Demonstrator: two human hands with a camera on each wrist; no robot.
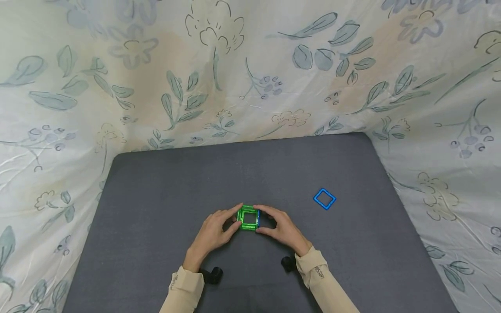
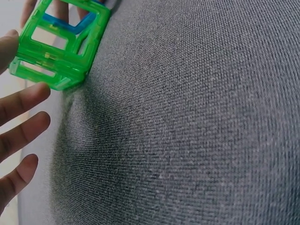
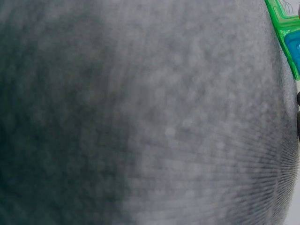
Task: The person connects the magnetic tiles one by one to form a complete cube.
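A small open box of green translucent magnetic tiles (image 1: 248, 228) stands on the grey table in the head view, with a blue magnetic tile (image 1: 258, 218) forming its right side. From the left, my left hand (image 1: 212, 230) pinches the box between thumb and fingers. My right hand (image 1: 287, 229) grips the blue side, thumb near the front corner and fingers at the back one. The left wrist view shows the green tiles (image 2: 70, 57) close up, the other left fingers spread below them. Only a corner of the green frame (image 3: 280, 21) and blue tile (image 3: 294, 46) enters the right wrist view.
One loose blue square magnetic tile (image 1: 331, 203) lies flat on the grey cloth-covered table (image 1: 176, 182), to the right beyond my right hand. Floral fabric (image 1: 250, 108) hangs behind the table and along both sides. Black wrist-camera mounts (image 1: 214, 275) stick out below both wrists.
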